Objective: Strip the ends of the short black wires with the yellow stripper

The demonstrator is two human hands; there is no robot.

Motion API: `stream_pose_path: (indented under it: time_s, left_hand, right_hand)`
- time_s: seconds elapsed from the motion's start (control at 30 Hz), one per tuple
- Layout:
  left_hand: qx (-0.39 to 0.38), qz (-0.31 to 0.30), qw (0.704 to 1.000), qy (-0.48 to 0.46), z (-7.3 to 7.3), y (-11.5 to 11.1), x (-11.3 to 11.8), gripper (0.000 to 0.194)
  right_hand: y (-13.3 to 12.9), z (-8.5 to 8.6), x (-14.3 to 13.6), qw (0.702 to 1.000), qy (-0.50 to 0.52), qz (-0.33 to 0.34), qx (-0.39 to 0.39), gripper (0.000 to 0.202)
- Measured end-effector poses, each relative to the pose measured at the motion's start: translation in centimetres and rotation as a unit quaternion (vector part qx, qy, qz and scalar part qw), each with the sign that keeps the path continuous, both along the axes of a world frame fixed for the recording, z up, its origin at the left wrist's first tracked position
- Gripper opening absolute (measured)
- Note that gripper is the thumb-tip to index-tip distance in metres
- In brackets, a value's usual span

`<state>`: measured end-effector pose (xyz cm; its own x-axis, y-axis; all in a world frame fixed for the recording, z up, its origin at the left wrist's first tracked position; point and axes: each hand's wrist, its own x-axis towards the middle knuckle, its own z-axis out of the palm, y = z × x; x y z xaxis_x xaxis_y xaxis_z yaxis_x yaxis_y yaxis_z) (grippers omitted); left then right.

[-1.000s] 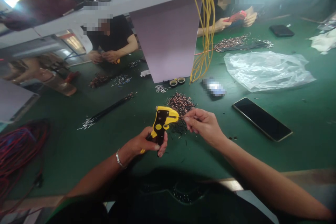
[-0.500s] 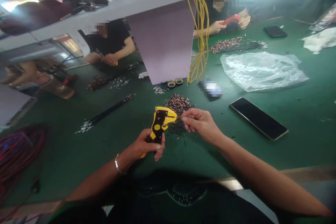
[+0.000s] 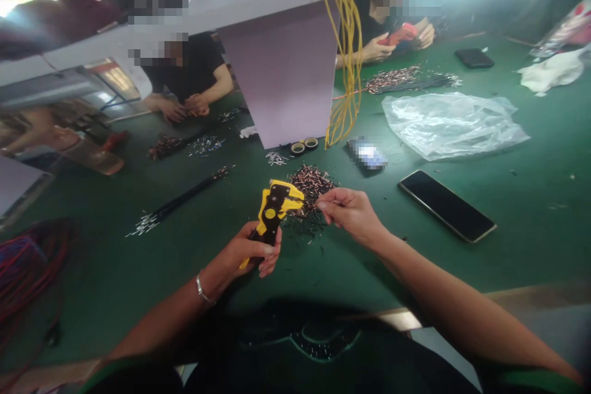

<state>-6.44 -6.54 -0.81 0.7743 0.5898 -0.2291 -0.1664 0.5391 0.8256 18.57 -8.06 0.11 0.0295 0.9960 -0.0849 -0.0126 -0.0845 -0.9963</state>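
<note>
My left hand is wrapped round the handles of a yellow and black wire stripper, its head tilted up and its jaws facing right. To the right of those jaws, my right hand is pinched over the edge of a heap of short dark and copper pieces. What its fingertips hold is too small to make out. A small gap separates the fingertips from the tool. At the left lies a bundle of black wires with pale ends.
A phone lies at the right, a plastic bag behind it. Yellow wires hang from the shelf. Tape rolls stand by the panel. Red cables lie left. Other people sit across the green table.
The stripper's jaws have moved left, away from my right fingertips, and the gap has widened. The whole view has shifted slightly.
</note>
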Motion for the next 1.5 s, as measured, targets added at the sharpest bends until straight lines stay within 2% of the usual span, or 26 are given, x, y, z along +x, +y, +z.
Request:
stream_pose_path:
  time_s: [0.2,0.37,0.6,0.73,0.83,1.03,1.33,1.5]
  left_hand:
    - [-0.014,-0.038,0.999,-0.035,0.3,0.5,-0.3,0.027]
    - [0.014,0.046,0.998,-0.049,0.4,1.8,-1.6,0.029]
    - [0.053,0.074,0.996,-0.010,0.5,1.7,-0.6,0.027]
    - [0.111,0.129,0.985,0.038,0.3,1.3,0.2,0.029]
    - [0.143,0.148,0.976,0.069,0.2,1.1,0.4,0.033]
    - [0.168,0.131,0.973,0.088,0.1,0.6,0.6,0.035]
    - [0.183,0.088,0.974,0.102,-0.7,0.4,0.5,0.034]
    - [0.189,0.101,0.969,0.123,-0.8,0.5,0.4,0.030]
  right_hand:
    - [0.2,-0.5,0.4,0.999,-0.015,-0.023,0.042,0.012]
    - [0.6,-0.8,1.0,0.997,-0.001,-0.052,0.060,0.014]
    - [-0.2,-0.7,0.4,0.995,-0.072,-0.026,0.067,0.014]
    - [-1.0,-1.2,-0.5,0.984,-0.153,0.012,0.094,0.015]
    - [-1.7,-1.5,-1.1,0.972,-0.193,0.058,0.122,0.017]
    - [-2.4,-1.8,-1.8,0.959,-0.224,0.103,0.140,0.019]
    - [-2.2,-1.3,-2.0,0.961,-0.222,0.106,0.128,0.018]
    - [-2.0,-1.0,-1.2,0.967,-0.207,0.079,0.125,0.017]
